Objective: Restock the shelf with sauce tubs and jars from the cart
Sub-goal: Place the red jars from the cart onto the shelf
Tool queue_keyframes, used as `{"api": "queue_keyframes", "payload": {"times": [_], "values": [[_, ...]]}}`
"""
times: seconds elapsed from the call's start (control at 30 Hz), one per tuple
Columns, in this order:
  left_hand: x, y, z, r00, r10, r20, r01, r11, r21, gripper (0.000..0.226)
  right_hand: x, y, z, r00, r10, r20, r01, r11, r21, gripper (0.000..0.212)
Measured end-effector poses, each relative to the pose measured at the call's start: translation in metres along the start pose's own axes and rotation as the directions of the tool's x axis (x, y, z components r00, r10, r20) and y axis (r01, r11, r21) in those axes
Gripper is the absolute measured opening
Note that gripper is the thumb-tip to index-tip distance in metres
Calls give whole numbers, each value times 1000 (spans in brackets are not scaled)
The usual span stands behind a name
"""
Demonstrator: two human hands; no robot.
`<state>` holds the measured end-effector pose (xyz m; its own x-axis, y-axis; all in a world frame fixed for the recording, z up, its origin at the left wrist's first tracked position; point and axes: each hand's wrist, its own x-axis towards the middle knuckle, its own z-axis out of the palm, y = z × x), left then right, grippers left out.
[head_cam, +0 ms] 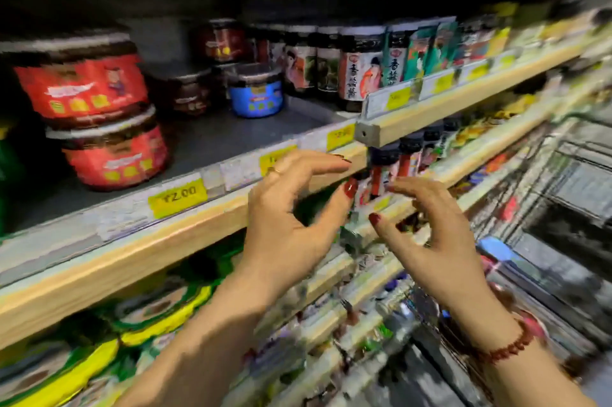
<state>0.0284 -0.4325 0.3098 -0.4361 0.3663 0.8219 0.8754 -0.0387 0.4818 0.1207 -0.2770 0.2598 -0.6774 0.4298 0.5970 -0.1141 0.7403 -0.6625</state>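
the left hand (284, 224) and right hand (440, 241) are hovering, grips spread and empty, the cart (576, 154) lying at 3 o'clock, nearer the right hand.

Two red sauce tubs (82, 85) stacked at left of shelf (215, 141), blue tub (256, 93) mid-shelf, dark jars (361, 72) rowed at right

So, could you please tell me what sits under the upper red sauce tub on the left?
A second red tub of the same kind sits directly beneath the upper red tub, standing on the grey shelf. Whatever lies behind the stack is hidden.
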Motion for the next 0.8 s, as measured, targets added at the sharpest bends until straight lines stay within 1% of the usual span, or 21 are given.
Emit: {"api": "queue_keyframes", "payload": {"times": [0.07, 0.13, 0.23, 0.3, 0.4, 0.47, 0.53, 0.67, 0.8], "values": [[-8, -2, 38, 996, 38, 84, -32, 997, -66, 16, -23, 28, -19, 997, 71, -25, -73, 995, -70, 33], [-16, -4, 78, 985, 71, 158, -55, 993, -105, 17, -46, 55, -39, 986, 155, -58, -162, 978, -131, 35], [-31, -6, 132, 966, 78, 246, -39, 986, -160, 21, -79, 92, -73, 958, 267, -102, -281, 946, -164, 41], [-41, -7, 162, 946, 40, 322, 16, 985, -170, 20, -99, 112, -96, 931, 340, -133, -358, 920, -160, 37], [-59, -12, 204, 906, -30, 422, 95, 986, -134, 22, -121, 140, -128, 897, 390, -206, -427, 885, -185, 30], [-73, -16, 229, 880, -87, 468, 150, 984, -100, 23, -132, 158, -146, 884, 407, -230, -452, 869, -203, 30], [-86, -23, 251, 854, -139, 502, 180, 983, -34, 23, -144, 175, -159, 864, 441, -244, -490, 849, -199, 35], [-108, -34, 284, 778, -285, 560, 319, 947, 38, 30, -166, 212, -172, 797, 548, -254, -598, 775, -206, 28], [-120, -44, 308, 721, -347, 599, 393, 918, 59, 27, -171, 238, -169, 768, 604, -212, -639, 748, -179, 36]]}}
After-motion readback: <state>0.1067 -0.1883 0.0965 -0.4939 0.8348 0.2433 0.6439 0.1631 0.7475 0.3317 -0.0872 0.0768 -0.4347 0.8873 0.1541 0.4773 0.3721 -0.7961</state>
